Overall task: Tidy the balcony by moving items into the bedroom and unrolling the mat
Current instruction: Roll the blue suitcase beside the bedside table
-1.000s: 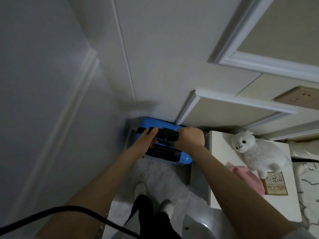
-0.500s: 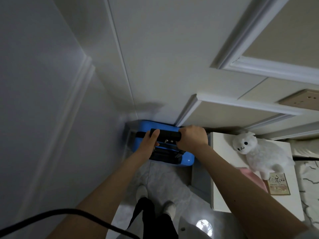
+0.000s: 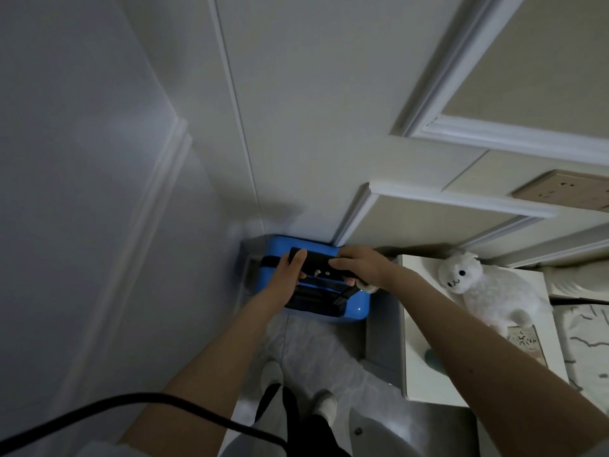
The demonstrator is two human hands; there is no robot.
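Since the earlier frames the right hand (image 3: pixel 361 266) has loosened from a fist round the end of the black pull handle (image 3: pixel 318 263): its fingers now lie extended over the handle's right half, thumb below. The left hand (image 3: pixel 290 271) has kept its place on the handle's left end, thumb on top at the far edge, fingers curled under.

Both hands have hold of the pull handle from opposite ends; neither is fully closed. The handle sits low, close over the top of the blue suitcase (image 3: pixel 349 310).

The suitcase stands upright on the pale tiled floor (image 3: pixel 316 344), directly under the hands, pushed into the corner where the grey wall (image 3: pixel 99 192) on the left meets the panelled wall beyond the hands.

Just right of the right forearm: a white bedside cabinet (image 3: pixel 417 367), a white plush alpaca (image 3: pixel 484 285) lying on its top. Beyond the alpaca, a wall socket (image 3: pixel 560 191). Below the left forearm, a black cable (image 3: pixel 164 402) crosses the near edge of view.
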